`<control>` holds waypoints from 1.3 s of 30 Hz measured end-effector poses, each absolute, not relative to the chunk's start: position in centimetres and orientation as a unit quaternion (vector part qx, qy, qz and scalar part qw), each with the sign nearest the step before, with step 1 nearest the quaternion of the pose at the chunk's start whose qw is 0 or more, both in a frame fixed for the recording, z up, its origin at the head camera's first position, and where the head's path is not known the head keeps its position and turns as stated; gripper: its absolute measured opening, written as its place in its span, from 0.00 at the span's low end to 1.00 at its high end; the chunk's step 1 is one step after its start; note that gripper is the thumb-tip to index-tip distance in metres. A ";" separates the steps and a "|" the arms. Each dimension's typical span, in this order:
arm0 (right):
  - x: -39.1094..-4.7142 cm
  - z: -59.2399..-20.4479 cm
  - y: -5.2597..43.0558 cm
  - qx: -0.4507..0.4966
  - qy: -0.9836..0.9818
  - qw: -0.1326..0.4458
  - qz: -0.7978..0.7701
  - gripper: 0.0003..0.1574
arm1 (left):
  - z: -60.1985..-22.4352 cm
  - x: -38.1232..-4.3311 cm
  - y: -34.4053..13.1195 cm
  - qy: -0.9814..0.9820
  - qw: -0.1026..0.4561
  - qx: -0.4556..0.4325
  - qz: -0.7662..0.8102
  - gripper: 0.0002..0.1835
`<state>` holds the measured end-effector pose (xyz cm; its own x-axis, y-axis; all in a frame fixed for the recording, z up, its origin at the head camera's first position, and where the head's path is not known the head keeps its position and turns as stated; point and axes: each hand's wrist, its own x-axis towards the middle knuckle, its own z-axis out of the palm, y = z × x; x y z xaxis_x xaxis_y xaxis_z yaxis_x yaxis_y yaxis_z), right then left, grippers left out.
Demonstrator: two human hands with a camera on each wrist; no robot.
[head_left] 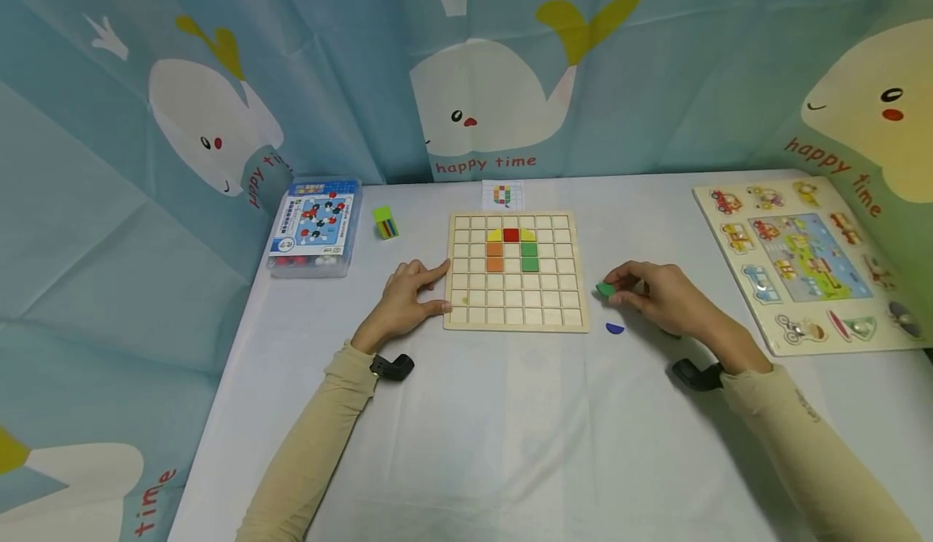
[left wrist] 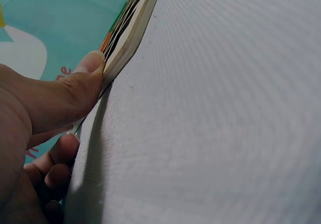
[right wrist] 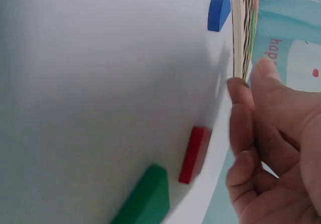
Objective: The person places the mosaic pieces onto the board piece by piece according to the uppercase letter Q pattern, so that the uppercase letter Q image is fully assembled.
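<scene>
A wooden grid board (head_left: pixel 477 322) lies on the white table, carrying yellow, red, orange and green flat blocks laid in an arch. My left hand (head_left: pixel 404 297) touches its left edge, index finger and thumb spread apart; in the left wrist view the thumb (left wrist: pixel 75 91) rests at the board's corner. Right of the board, my right hand (head_left: pixel 659 295) pinches a small green block with a curved edge (head_left: pixel 605 289). Fingers hide that block in the right wrist view. A blue half-round block (head_left: pixel 615 329) lies nearby, with a red block (right wrist: pixel 195 154) and another green block (right wrist: pixel 145 196).
Behind the board lies a small pattern card (head_left: pixel 503 195). At the left stand a clear plastic case (head_left: pixel 313 230) with a printed lid and a small green-topped striped cube (head_left: pixel 385 223). A wooden picture puzzle (head_left: pixel 809 258) lies at the right. Blue printed curtains (head_left: pixel 350 80) hang behind the table.
</scene>
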<state>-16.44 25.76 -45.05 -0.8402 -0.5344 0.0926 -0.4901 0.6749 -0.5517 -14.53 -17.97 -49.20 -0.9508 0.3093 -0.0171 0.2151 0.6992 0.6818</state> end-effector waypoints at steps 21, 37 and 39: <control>-17.0 -45.7 22.9 -0.240 0.864 -0.019 -0.442 0.14 | -49.4 -14.6 -18.2 0.918 0.057 0.151 0.363 0.43; -18.3 -46.2 19.3 -0.277 0.857 -0.039 -0.434 0.17 | -49.2 -14.6 -18.1 0.919 0.058 0.147 0.360 0.43; -18.5 -46.2 18.8 -0.283 0.853 -0.036 -0.437 0.17 | -49.2 -14.5 -18.1 0.919 0.058 0.147 0.361 0.43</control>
<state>-18.51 18.76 -46.20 -0.8375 -0.4509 0.3088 -0.5143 0.4590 -0.7244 -14.54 -18.09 -49.21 -0.9503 0.3114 -0.0007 0.2278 0.6967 0.6802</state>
